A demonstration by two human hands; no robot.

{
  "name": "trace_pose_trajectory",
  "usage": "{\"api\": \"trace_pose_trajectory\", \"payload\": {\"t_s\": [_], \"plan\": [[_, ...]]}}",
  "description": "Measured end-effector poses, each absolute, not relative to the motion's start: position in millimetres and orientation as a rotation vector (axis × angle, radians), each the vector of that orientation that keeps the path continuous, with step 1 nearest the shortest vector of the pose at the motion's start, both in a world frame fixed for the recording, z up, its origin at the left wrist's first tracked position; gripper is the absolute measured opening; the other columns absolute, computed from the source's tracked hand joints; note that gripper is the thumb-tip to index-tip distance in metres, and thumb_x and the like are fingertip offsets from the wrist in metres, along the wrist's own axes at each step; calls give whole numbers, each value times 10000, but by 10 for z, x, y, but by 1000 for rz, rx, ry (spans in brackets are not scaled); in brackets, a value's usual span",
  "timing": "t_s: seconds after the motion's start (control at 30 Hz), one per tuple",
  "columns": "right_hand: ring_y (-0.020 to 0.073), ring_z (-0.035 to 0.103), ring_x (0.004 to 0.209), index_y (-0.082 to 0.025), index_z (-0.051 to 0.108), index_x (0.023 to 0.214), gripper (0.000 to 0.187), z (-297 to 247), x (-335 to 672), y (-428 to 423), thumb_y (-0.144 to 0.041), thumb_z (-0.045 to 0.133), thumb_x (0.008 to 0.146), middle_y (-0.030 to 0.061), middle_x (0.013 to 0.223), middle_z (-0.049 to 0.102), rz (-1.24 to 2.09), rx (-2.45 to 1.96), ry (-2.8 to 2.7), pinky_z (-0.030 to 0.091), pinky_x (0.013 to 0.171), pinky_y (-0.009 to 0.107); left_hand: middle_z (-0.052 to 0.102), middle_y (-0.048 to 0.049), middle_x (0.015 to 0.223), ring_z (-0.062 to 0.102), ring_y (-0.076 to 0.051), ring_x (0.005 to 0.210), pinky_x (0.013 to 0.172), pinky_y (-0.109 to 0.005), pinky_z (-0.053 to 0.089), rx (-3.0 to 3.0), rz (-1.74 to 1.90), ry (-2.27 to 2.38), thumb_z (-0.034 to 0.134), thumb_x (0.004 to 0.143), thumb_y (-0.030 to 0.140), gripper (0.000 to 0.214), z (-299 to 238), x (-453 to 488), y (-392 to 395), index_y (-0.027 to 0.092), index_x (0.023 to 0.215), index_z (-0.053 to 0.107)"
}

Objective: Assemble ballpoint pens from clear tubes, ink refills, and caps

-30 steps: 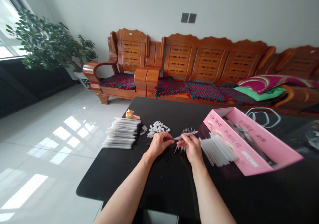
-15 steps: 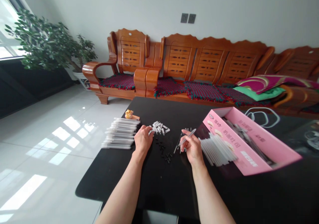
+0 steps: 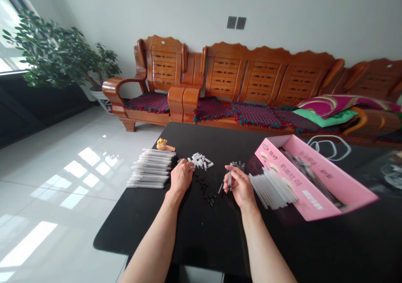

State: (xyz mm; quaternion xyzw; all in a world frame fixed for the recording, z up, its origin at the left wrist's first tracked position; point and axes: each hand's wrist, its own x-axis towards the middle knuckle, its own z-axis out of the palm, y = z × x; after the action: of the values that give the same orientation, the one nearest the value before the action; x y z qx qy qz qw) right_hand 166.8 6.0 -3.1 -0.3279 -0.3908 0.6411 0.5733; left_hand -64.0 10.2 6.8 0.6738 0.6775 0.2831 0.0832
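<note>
My right hand (image 3: 239,185) is closed around a pen (image 3: 230,180) with a pale barrel, held nearly upright. Pinched in my left hand (image 3: 182,177) is a white pen cap (image 3: 192,166), partly covered by the fingers. Just beyond that hand lies a pile of white caps (image 3: 201,160). Small black plugs (image 3: 210,198) are scattered between the hands. Thin dark refills (image 3: 238,164) lie behind my right hand, partly hidden by it. Left of my left hand is a row of pens (image 3: 150,169); to the right of my right hand are clear empty barrels (image 3: 274,190).
A pink box (image 3: 309,182) with dark items inside stands at the right of the black table (image 3: 201,241). A small yellow figurine (image 3: 162,144) sits by the pen row. A white cable (image 3: 329,142) loops behind the box. A wooden sofa (image 3: 226,71) stands beyond the table.
The pen in my right hand has turned from a slant towards upright. My left hand stays by the white caps, with a cap between its fingers.
</note>
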Motion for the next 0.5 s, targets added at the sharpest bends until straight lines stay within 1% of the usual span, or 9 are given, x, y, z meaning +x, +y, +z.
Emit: {"api": "trace_pose_trajectory", "payload": {"t_s": [0.07,0.13,0.17,0.23,0.3,0.37,0.43,0.47,0.5], "plan": [[184,690,546,-168,661,1046,313,-40,1680,61,-317,686,772,37,703,724,1525,-733,-880,548,461,267,651,-43,904,612,-160,778,714,-255,435,1968,1003,1946,581,868,236,155,78,-613,117,206,953,706],[198,723,621,-184,644,1034,333,-37,1685,61,-302,736,736,45,753,745,1519,-711,-863,575,526,275,652,-30,841,590,-140,716,721,-255,443,1877,1172,1815,585,861,255,135,85,-577,136,187,919,687],[197,726,628,-195,634,1016,330,-31,1684,60,-301,756,728,41,757,749,1506,-710,-858,578,533,273,649,-23,807,581,-132,688,708,-252,448,1806,1240,1723,587,860,271,145,86,-557,146,181,925,679],[192,716,585,-210,618,974,292,-15,1678,57,-329,760,748,31,738,748,1479,-722,-854,574,505,275,636,-11,741,572,-124,643,644,-239,453,1607,1323,1495,585,860,319,214,81,-516,163,169,990,667],[175,674,478,-207,625,970,272,0,1671,57,-394,717,796,19,674,731,1465,-740,-863,541,428,261,628,-7,705,580,-122,619,581,-223,453,1380,1343,1263,608,843,365,298,69,-479,175,149,1045,649],[136,587,359,-189,654,1013,321,5,1667,59,-445,679,821,-9,582,687,1463,-748,-881,467,340,223,640,-15,701,601,-123,614,556,-214,462,1195,1332,1112,672,793,384,337,56,-454,179,130,1012,640],[102,522,313,-166,692,1021,348,-3,1664,60,-445,684,814,-29,527,644,1456,-755,-880,409,302,196,666,-28,716,625,-128,626,561,-214,480,1081,1317,1041,739,733,379,344,46,-440,176,125,938,628],[98,528,326,-155,711,997,332,-10,1662,58,-424,700,803,-26,531,644,1448,-763,-875,416,311,195,677,-33,724,636,-131,631,568,-217,490,1045,1312,1020,764,708,375,351,44,-435,173,127,911,620],[104,557,358,-147,726,964,303,-17,1659,55,-395,717,789,-14,553,661,1441,-775,-871,448,340,202,686,-36,731,645,-135,638,578,-223,501,1019,1308,1004,783,688,372,359,45,-430,169,130,890,612]]}}
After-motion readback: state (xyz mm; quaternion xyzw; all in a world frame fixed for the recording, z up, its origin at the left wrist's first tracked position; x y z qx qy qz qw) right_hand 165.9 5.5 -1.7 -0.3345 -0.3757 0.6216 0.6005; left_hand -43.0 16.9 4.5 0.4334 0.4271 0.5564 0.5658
